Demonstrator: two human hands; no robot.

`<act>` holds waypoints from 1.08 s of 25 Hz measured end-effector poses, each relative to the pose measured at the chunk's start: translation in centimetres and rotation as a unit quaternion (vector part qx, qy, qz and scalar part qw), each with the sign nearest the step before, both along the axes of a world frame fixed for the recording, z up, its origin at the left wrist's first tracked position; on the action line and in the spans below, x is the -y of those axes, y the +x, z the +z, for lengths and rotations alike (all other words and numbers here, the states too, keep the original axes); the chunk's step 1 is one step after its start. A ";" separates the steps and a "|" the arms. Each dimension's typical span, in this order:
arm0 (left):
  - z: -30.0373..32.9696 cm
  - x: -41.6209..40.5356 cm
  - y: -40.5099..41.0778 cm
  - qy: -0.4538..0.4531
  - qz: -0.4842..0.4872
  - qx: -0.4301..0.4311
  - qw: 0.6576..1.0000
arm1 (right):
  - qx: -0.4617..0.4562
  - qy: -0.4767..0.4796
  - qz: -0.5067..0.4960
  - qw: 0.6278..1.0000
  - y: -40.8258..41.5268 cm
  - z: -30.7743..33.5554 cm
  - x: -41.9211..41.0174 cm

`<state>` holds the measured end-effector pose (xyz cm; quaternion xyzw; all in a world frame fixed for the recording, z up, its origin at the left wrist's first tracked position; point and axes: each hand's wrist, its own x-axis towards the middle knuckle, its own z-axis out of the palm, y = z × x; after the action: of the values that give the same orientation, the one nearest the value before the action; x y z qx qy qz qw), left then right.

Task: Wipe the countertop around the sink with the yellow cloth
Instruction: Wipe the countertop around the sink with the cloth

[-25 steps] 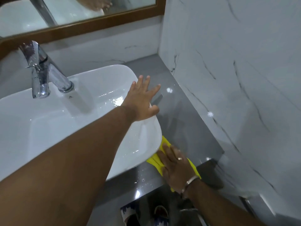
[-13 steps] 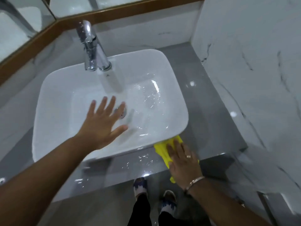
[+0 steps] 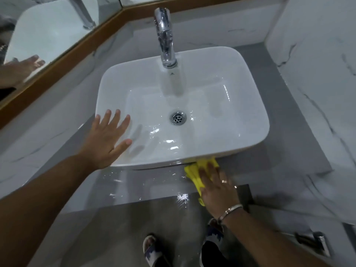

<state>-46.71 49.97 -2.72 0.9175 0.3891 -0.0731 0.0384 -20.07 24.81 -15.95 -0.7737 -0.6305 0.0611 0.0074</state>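
Note:
A white rectangular sink (image 3: 256, 105) sits on a glossy grey countertop (image 3: 138, 182). The yellow cloth (image 3: 193, 173) lies crumpled on the counter's front strip, tucked against the sink's front right edge. My right hand (image 3: 217, 186) presses flat on the cloth, covering much of it. My left hand (image 3: 107, 139) hovers with fingers spread over the sink's front left corner, holding nothing. Water drops shine on the counter in front of the sink.
A chrome tap (image 3: 165, 37) rises behind the basin, with a drain (image 3: 178, 117) in the bowl. A wood-framed mirror (image 3: 57, 31) runs along the left and back. A marble wall (image 3: 323, 78) closes the right side. My feet in sandals (image 3: 152, 249) stand below.
My left hand has swept from the sink's right rim across the bowl to its front left corner. My right hand and cloth have slid left along the front strip. The view has shifted left.

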 end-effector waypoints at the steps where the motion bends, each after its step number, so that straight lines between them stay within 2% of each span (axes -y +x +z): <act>1: -0.2 -0.2 0.0 0.001 -0.017 -0.001 1.000 | 0.001 -0.011 0.019 1.000 0.5 -0.3 -0.1; 3: -0.6 -0.4 -0.1 -0.006 -0.028 0.017 0.999 | 0.024 -0.024 -0.024 0.999 1.8 -0.6 0.1; 5: -0.9 -0.6 -0.4 -0.002 -0.022 0.033 0.999 | 0.013 0.021 -0.161 0.987 1.6 0.0 -0.3; 6: -1.0 -0.7 -0.3 0.003 -0.027 0.036 0.999 | 0.017 0.036 -0.183 0.982 0.2 0.4 -0.9; 8: -1.2 -0.9 -0.4 0.008 -0.038 0.045 0.998 | 0.039 0.029 -0.097 0.994 -6.0 0.9 -3.1; 10: -1.5 -0.9 -0.6 0.011 -0.042 0.060 0.997 | -0.008 0.009 -0.011 1.000 -13.2 0.3 -4.5; 13: -1.8 -0.8 -0.7 0.022 -0.049 0.076 0.996 | -0.003 -0.043 0.007 0.999 -13.6 0.5 -5.1; 15: -1.8 -0.7 -0.7 0.024 -0.051 0.087 0.995 | 0.024 -0.035 -0.080 0.996 -9.4 0.8 -3.6; 17: -1.7 -0.7 -0.6 0.026 -0.050 0.094 0.994 | 0.007 0.012 -0.211 0.977 -6.4 1.4 -2.6; 18: -1.6 -0.7 -0.6 0.025 -0.051 0.095 0.994 | 0.004 0.011 -0.241 0.971 -6.5 1.7 -2.8; 20: -1.7 -0.7 -0.6 0.029 -0.050 0.093 0.994 | 0.029 0.026 -0.185 0.982 -10.1 1.1 -4.6; 23: -1.8 -0.7 -0.6 0.034 -0.047 0.079 0.995 | -0.003 -0.004 -0.003 1.000 -17.6 -0.7 -6.4; 25: -1.8 -0.7 -0.5 0.039 -0.044 0.071 0.996 | -0.033 0.002 0.056 0.998 -17.5 -0.4 -6.5; 27: -1.7 -0.6 -0.2 0.036 -0.032 0.073 0.996 | -0.009 -0.009 0.076 0.997 -13.2 0.7 -5.5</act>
<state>-46.93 50.59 -4.38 0.9332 0.3580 0.0070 0.0310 -33.28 30.30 -15.30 -0.7229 -0.6870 0.0745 0.0018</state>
